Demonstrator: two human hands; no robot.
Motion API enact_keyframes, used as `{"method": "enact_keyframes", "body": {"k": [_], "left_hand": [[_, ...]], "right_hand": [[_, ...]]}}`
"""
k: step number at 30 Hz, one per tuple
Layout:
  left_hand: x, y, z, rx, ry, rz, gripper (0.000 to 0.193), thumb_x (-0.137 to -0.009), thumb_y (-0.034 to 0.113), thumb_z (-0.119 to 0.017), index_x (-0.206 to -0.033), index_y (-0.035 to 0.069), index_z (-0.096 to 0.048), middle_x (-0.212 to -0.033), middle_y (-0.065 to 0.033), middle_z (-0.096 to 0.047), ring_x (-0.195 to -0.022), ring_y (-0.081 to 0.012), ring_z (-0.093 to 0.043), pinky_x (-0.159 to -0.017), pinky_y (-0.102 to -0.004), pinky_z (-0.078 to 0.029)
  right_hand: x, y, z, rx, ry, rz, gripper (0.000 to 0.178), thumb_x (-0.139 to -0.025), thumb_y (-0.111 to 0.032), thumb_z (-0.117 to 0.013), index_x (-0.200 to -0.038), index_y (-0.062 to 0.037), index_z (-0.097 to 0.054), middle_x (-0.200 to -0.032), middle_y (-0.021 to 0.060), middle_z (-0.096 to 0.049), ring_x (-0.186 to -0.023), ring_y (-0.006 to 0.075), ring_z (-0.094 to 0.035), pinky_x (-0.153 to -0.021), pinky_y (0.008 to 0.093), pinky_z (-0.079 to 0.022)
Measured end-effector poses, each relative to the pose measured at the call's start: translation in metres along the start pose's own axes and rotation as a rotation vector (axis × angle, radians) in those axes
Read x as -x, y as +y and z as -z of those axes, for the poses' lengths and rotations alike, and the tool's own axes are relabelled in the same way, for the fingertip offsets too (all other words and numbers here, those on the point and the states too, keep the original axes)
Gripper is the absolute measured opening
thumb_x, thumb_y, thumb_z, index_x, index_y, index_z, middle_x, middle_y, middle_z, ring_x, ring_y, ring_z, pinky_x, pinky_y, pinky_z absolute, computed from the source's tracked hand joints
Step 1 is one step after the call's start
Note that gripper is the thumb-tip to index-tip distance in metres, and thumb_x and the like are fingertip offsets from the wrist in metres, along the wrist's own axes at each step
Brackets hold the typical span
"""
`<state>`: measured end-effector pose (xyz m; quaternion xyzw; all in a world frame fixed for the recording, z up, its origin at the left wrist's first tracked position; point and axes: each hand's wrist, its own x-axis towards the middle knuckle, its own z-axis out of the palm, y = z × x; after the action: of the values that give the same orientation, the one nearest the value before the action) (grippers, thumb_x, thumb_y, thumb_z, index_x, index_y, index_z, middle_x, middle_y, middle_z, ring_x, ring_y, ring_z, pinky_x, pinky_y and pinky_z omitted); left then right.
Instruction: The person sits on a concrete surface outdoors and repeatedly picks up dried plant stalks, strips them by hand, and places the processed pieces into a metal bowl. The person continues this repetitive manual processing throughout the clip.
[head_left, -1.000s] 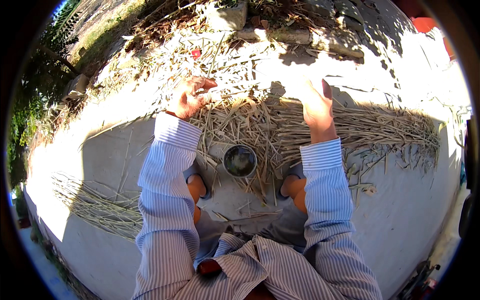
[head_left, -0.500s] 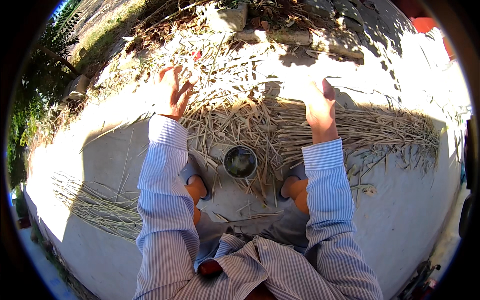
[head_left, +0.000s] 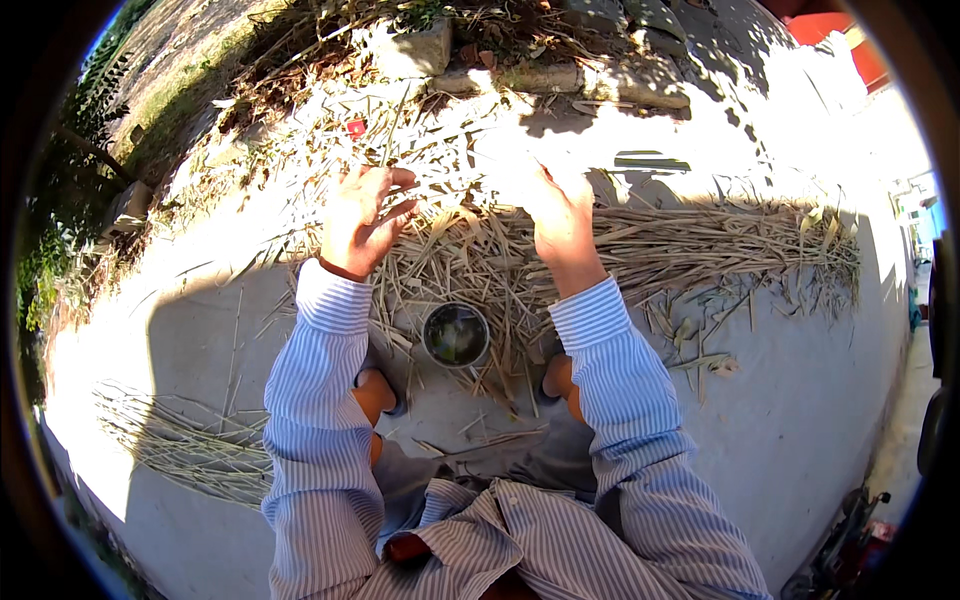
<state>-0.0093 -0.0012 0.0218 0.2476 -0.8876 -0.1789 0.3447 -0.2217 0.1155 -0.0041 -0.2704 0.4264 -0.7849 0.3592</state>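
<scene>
My left hand [head_left: 364,220] hovers above the left side of a heap of dry straw stalks [head_left: 470,250], thumb and fingers apart with nothing seen between them. My right hand [head_left: 563,222] is over the heap's right side, level with the left; glare washes out its fingertips, so I cannot tell whether they hold anything. Below and between the hands, a round metal-rimmed pot [head_left: 455,335] with dark, wet-looking contents stands at the heap's near edge. From the heap, a long bundle of stalks [head_left: 720,245] stretches right, its tips frayed.
At left, a thinner bundle of stalks [head_left: 190,440] lies on the concrete floor [head_left: 800,400]. Concrete blocks [head_left: 415,50] and dry leaves line the far edge. A small red object [head_left: 356,128] lies among scattered straw. My feet flank the pot.
Both hands have come closer together. The right hand has moved left and the left hand slightly nearer to me. The whole view has shifted a little, while straw and pot look unmoved.
</scene>
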Motion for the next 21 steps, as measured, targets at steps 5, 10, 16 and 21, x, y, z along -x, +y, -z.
{"method": "enact_keyframes", "body": {"k": [5, 10, 16, 21], "left_hand": [[-0.011, 0.013, -0.014, 0.230, 0.043, 0.002, 0.013, -0.074, 0.007, -0.074, -0.080, 0.005, -0.062, -0.080, -0.0055, -0.068, -0.070, -0.0186, -0.064, -0.062, -0.0305, -0.049], [-0.005, -0.024, 0.001, 0.433, -0.048, 0.296, 0.014, -0.083, 0.011, -0.071, -0.081, 0.000, -0.063, -0.075, -0.0057, -0.065, -0.069, -0.0122, -0.062, -0.064, -0.0258, -0.050], [-0.004, -0.004, -0.016, 0.491, -0.050, 0.140, 0.020, -0.077, 0.015, -0.077, -0.086, 0.001, -0.066, -0.081, -0.0087, -0.068, -0.076, -0.0158, -0.065, -0.068, -0.0276, -0.052], [-0.002, 0.007, -0.037, 0.667, 0.032, 0.249, 0.014, -0.079, 0.013, -0.074, -0.085, 0.002, -0.069, -0.080, -0.0073, -0.070, -0.075, -0.0138, -0.065, -0.070, -0.0270, -0.052]], "right_hand": [[0.014, -0.015, -0.025, 0.107, -0.118, -0.043, 0.012, -0.087, -0.004, -0.063, -0.097, 0.0010, -0.063, -0.087, 0.0025, -0.062, -0.079, 0.0095, -0.058, -0.070, 0.0245, -0.049], [0.006, -0.035, -0.016, 0.224, -0.208, 0.067, 0.010, -0.087, -0.004, -0.061, -0.094, 0.0017, -0.064, -0.086, 0.0031, -0.063, -0.078, 0.0101, -0.058, -0.072, 0.0251, -0.048], [0.007, -0.032, -0.016, 0.406, -0.145, 0.253, 0.013, -0.089, -0.006, -0.059, -0.095, 0.0050, -0.063, -0.088, 0.0069, -0.066, -0.080, 0.0109, -0.062, -0.073, 0.0254, -0.050], [0.008, -0.019, -0.014, 0.384, -0.178, 0.254, 0.014, -0.090, -0.007, -0.059, -0.099, 0.0044, -0.061, -0.088, 0.0089, -0.066, -0.076, 0.0124, -0.064, -0.069, 0.0254, -0.051]]}}
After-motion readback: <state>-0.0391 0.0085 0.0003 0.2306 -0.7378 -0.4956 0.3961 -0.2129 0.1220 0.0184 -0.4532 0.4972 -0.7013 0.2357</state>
